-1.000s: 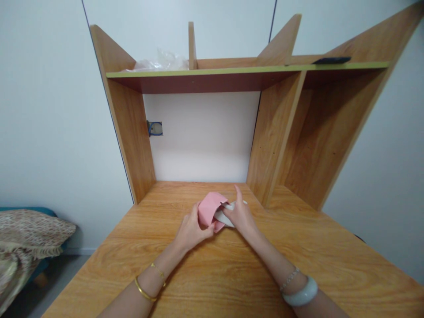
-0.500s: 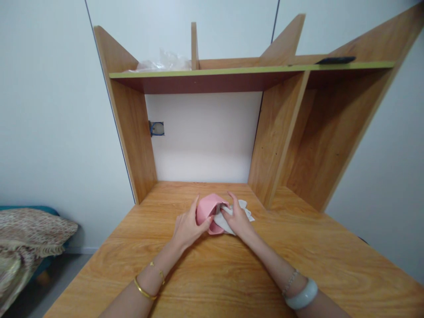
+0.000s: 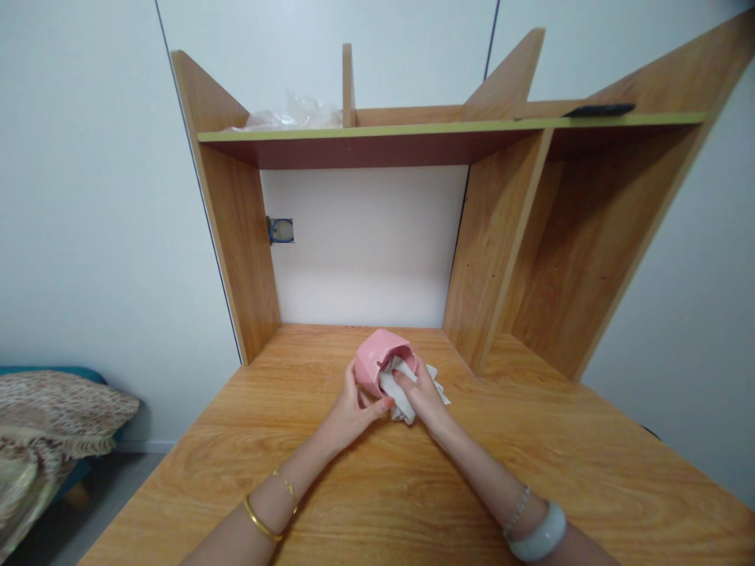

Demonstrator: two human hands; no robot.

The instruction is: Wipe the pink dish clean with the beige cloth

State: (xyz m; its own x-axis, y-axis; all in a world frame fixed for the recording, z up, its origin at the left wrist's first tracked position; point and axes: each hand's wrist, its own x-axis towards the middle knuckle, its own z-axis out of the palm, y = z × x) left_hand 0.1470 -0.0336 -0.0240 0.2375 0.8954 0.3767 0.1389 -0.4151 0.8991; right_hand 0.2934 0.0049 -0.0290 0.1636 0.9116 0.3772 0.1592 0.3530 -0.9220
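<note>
A pink cup (image 3: 376, 358) is tilted on its side over the wooden desk (image 3: 377, 487), its mouth turned toward me. My left hand (image 3: 352, 409) grips the cup from the left and below, fingers curled round its wall. My right hand (image 3: 421, 397) pinches a white cloth (image 3: 401, 389) and presses part of it into the cup's mouth. The rest of the cloth hangs out to the right, under my fingers.
The desk has a wooden hutch with side panels (image 3: 236, 236) and an upper shelf (image 3: 448, 126). A crumpled clear plastic bag (image 3: 289, 114) and a flat dark object (image 3: 598, 110) lie on the shelf. A patterned blanket (image 3: 53, 417) lies at the lower left, off the desk.
The cup has been turned so its mouth faces me more. My right hand has pushed the cloth deeper into it, and both hands have drawn slightly closer to me.
</note>
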